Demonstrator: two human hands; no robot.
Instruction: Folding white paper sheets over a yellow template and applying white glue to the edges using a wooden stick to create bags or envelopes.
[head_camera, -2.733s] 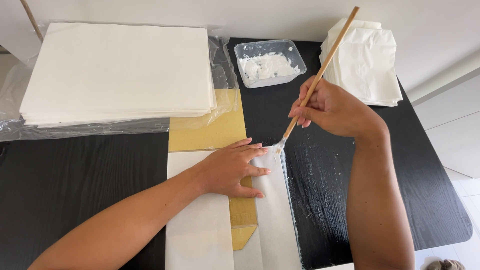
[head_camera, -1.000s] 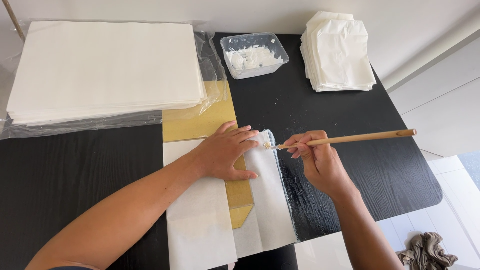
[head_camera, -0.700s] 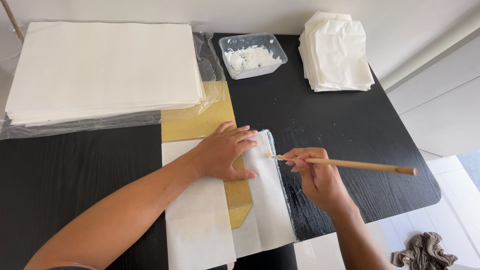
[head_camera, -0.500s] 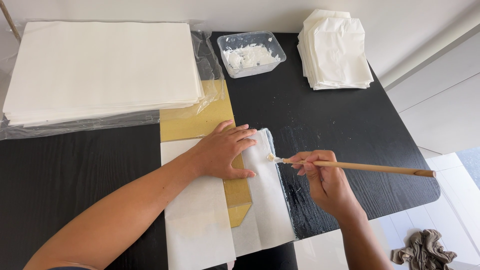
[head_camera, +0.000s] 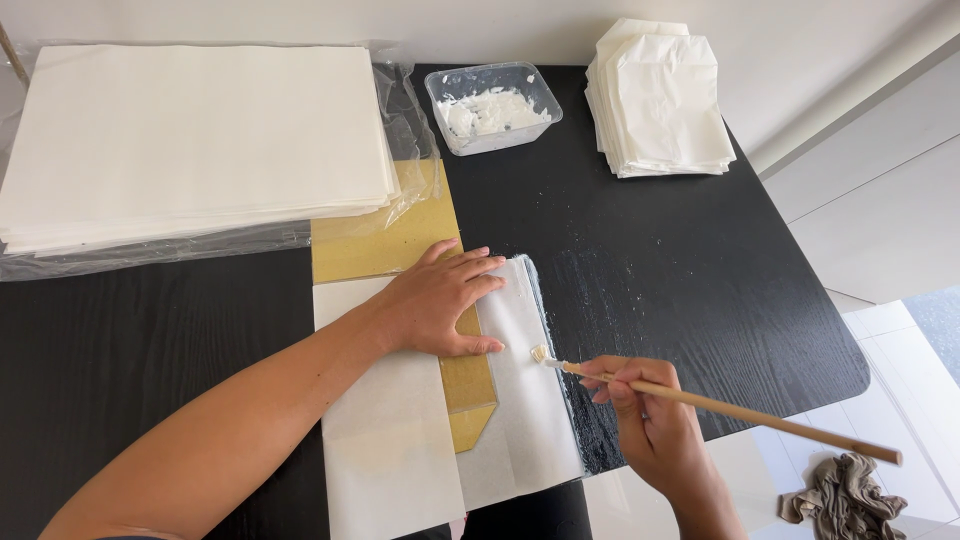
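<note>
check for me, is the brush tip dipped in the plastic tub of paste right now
No, the brush in the right hand has its tip on the folded white sheet, well apart from the plastic tub.

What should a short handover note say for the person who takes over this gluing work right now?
Left hand: flat, pressing the folded white paper over the yellow template.
Right hand: holds the long wooden brush, tip with paste on the paper's right flap.
Paste tub at the back; finished bags stacked back right; fresh sheets back left.
Done: upper flap edge looks pasted.
Left, probably: paste the lower edge.
</note>
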